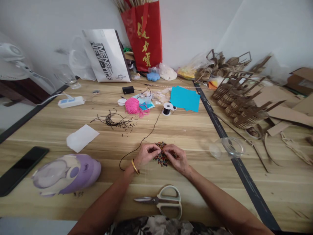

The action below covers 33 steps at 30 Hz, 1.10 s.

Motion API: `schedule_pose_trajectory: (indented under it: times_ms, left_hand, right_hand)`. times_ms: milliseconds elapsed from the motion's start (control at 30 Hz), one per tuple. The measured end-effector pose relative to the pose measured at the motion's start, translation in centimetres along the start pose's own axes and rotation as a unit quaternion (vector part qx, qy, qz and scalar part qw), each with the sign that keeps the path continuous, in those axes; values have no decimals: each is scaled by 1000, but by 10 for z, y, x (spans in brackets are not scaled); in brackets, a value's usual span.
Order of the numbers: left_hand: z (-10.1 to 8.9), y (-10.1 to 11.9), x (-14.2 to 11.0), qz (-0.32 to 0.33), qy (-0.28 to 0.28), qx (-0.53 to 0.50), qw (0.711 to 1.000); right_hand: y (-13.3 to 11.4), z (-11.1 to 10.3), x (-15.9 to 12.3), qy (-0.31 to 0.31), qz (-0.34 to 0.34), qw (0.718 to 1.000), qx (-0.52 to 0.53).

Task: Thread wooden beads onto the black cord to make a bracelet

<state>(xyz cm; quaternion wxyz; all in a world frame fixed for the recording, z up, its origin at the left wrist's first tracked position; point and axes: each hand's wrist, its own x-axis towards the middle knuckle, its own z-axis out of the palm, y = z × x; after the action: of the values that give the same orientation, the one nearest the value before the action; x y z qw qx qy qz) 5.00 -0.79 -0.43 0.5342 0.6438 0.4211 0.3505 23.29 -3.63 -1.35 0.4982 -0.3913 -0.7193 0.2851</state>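
Note:
Over a small pile of dark multicoloured beads (161, 160), both hands meet fingertip to fingertip. The thumb and forefinger of my left hand (146, 154) are pinched together, and a gold bangle (135, 166) circles that wrist. A thin black cord (139, 145) runs from a white-ended spool (167, 109), loops round and disappears at my left hand. Also closed in a pinch, my right hand (177, 158) rests at the pile's right side; whatever small thing its fingertips hold is too tiny to tell. Scissors with pale handles (168, 201) lie below the hands.
A purple and cream device (83, 174), a black phone (22, 166) and white paper (82, 138) lie left. Cut black cords (113, 120), pink yarn (132, 105) and blue sheets (185, 98) sit beyond. A clear round container (232, 147) and brown woven baskets (241, 107) stand right.

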Motion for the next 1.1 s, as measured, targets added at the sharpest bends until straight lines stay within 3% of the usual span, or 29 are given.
schedule_pose_trajectory:
  times_ms: [433, 833, 1100]
  left_hand:
    - [1, 0, -1, -10, -5, -16, 1000]
    - [2, 2, -1, -12, -9, -31, 999]
    - [3, 4, -2, -7, -4, -21, 1000]
  right_hand:
    - [1, -1, 1, 19, -6, 1000, 0]
    - [3, -1, -1, 9, 19, 1000, 7]
    - [1, -2, 1, -7, -2, 1000, 6]
